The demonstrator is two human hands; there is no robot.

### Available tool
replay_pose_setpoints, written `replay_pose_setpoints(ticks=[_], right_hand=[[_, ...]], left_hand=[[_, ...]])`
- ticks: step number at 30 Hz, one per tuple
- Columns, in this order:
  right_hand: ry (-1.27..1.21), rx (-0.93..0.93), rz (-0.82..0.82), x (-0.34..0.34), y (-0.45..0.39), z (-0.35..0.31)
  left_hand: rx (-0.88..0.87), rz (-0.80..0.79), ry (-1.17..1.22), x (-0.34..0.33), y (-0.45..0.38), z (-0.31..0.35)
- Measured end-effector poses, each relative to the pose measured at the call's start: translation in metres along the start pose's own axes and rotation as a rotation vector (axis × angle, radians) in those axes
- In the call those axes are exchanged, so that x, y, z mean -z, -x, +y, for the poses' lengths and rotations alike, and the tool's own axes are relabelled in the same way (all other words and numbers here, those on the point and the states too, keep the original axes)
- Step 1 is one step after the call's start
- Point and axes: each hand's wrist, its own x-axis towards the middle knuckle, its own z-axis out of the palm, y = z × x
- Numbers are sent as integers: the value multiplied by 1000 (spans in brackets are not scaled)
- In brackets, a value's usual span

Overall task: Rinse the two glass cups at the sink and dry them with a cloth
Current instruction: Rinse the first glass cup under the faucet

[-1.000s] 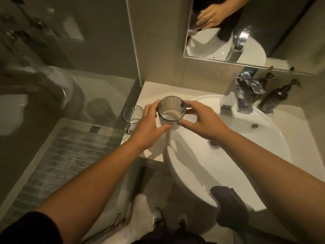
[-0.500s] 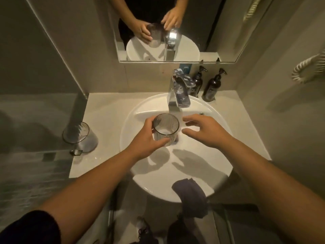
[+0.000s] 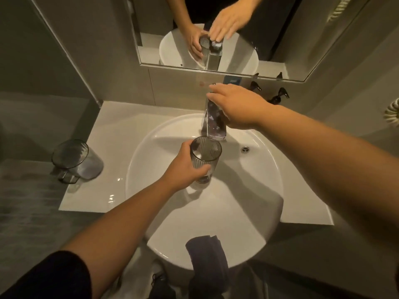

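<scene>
Two glass cups are in play, and neither looks rinsed yet, so the task seems to be at its very start. The left hand (image 3: pixel 185 167) is wrapped around a ribbed glass cup (image 3: pixel 205 157), holding it upright over the sink (image 3: pixel 151 152), just in front of the tap (image 3: pixel 212 124) and right under its spout. The right hand (image 3: pixel 237 106) rests on top of the tap with fingers laid over the lever; how firmly it grips cannot be told, but it holds nothing else. No water can be seen running from the spout, so turning the tap on looks like the step in hand. The second cup (image 3: pixel 75 160) stands on the counter (image 3: pixel 103 126) well to the left of the tap, beside the sink, untouched by either hand. A dark cloth (image 3: pixel 205 253) hangs over the sink's near rim, straight in front of the tap and across the bowl from it, apparently unused. Left to do, as judged from this: rinse the held cup, rinse the one on the counter, then dry both with the cloth.
</scene>
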Motion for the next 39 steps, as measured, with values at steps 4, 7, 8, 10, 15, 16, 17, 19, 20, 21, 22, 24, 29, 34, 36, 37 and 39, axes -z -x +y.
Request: replay_pose_setpoints(ticks=[4,7,8,10,15,16,17,19,20,21,22,24,29,34,36,37,39], right_hand=[[-44,-6,61,-8,-4,3],[-63,-12,69,-8,-5,5],[-83,-21,70,-4,-8,6],[-170,-68,67,8,-17,10],[-257,-107,32,25,-24,16],[-267,-104,36,24,-24,15],[-274,-102,43,22,-24,15],[-282,-102,54,20,-25,16],[-288,-106,56,19,-26,17],[-295,-111,56,19,-26,17],[-299,-113,57,18,-25,18],[-310,-107,64,17,-26,17],[-397,-102,140,12,-19,16],[-626,-283,423,-21,28,19],[-696,-410,409,-52,48,16],[-745,-451,343,-69,58,12],[-892,-452,169,-101,72,0]], left_hand=[[-7,27,1,-6,-7,1],[-4,22,-12,-10,-9,2],[-4,19,-11,-11,-9,2],[-13,14,-15,-13,-10,1],[-25,13,-3,-14,-11,0],[-28,16,-6,-14,-11,0],[-28,15,-5,-14,-10,-1],[-25,3,2,-16,-9,-3],[-27,-2,0,-16,-9,-4],[-29,-7,-5,-17,-8,-5],[-30,-12,-10,-17,-8,-5],[-34,-18,-9,-17,-8,-6],[-40,-13,-4,-15,-9,-8],[-53,-13,20,-15,-9,-11],[-60,-17,29,-14,-9,-12],[-60,-18,35,-15,-9,-13],[-57,-20,57,-15,-9,-14]])
